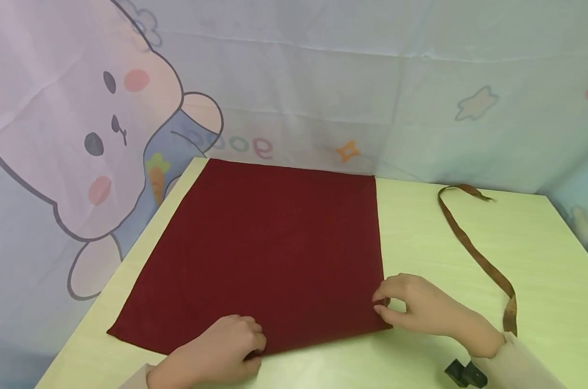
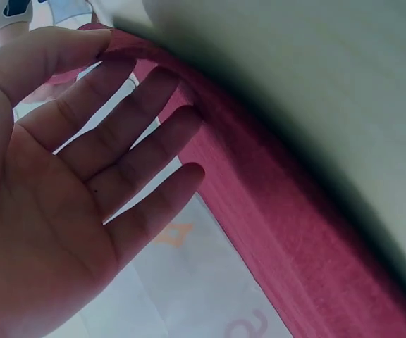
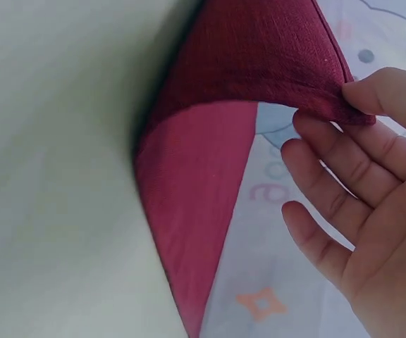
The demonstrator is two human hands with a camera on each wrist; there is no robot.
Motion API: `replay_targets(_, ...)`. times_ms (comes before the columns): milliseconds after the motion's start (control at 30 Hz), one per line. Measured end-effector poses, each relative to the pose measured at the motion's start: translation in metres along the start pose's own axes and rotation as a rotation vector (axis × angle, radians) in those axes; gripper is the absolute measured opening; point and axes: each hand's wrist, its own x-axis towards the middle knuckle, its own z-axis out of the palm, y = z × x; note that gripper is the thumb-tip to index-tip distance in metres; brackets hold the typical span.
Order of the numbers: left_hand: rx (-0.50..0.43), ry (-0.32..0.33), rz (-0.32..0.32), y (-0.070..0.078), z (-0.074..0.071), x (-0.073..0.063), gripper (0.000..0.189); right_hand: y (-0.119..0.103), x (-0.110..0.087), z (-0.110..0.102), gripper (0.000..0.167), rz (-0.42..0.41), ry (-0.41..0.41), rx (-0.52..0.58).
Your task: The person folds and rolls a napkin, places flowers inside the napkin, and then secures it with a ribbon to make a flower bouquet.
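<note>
A dark red cloth (image 1: 284,243) lies spread over the left and middle of the table. Its near edge is raised and curls over, as the left wrist view shows. My left hand (image 1: 226,346) is at this near edge, the cloth's border (image 2: 280,204) pinched between thumb and fingertips. At the near right, my right hand (image 1: 415,305) pinches a corner of the cloth (image 3: 273,63) between thumb and index finger. The other fingers of that hand are spread loosely beneath the corner in the right wrist view.
A long brown fabric strip (image 1: 474,251) curves across the right side of the pale yellow-green table (image 1: 556,270). Behind it hangs a printed curtain (image 1: 299,81) with a cartoon animal. A small black device (image 1: 464,373) is by the right sleeve (image 1: 510,364).
</note>
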Motion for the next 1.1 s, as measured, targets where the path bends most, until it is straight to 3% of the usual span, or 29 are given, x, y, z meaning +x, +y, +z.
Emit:
replay_targets(233, -0.145, -0.037, -0.071, -0.006, -0.006, 0.001, 0.038, 0.009, 0.014, -0.011, 0.006, 0.143, -0.063, 0.215)
replay_targets(533, -0.287, -0.089, -0.166, -0.015, -0.017, 0.004, 0.028, 0.019, 0.038, -0.021, 0.006, 0.223, -0.044, 0.235)
replay_targets(800, -0.393, -0.141, -0.241, -0.027, -0.026, 0.013, 0.011, 0.024, 0.062, -0.029, 0.008, 0.17, 0.029, 0.232)
replay_targets(967, -0.438, -0.131, -0.269, -0.035, -0.035, 0.022, 0.004, 0.028, 0.076, -0.035, 0.006, 0.209, 0.032, 0.215)
replay_targets(1100, -0.443, -0.104, -0.283, -0.042, -0.042, 0.029, 0.009, 0.029, 0.087, -0.04, 0.008, 0.255, 0.034, 0.215)
